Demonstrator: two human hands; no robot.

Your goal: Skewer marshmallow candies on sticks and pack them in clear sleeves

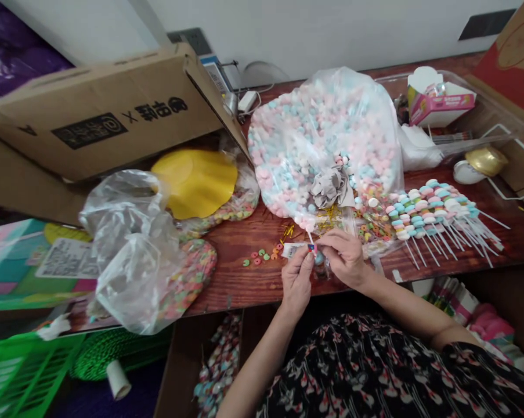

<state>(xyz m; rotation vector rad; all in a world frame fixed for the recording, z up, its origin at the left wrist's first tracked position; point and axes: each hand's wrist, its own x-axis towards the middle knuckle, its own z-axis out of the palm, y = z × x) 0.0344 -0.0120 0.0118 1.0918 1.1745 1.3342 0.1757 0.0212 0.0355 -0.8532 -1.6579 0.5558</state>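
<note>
My left hand and my right hand meet at the front edge of a dark wooden table. Both are closed in a pinch on a thin white stick with small candies at its lower end. Just behind my hands stands a large clear bag of pink, blue and white candies. A row of finished candy sticks lies to the right. A few loose ring candies lie left of my hands.
An open cardboard box tilts at the left above a yellow disc. Crumpled clear bags hold colourful ring candies. A clear tray with a pink box sits far right. Green crate stands lower left.
</note>
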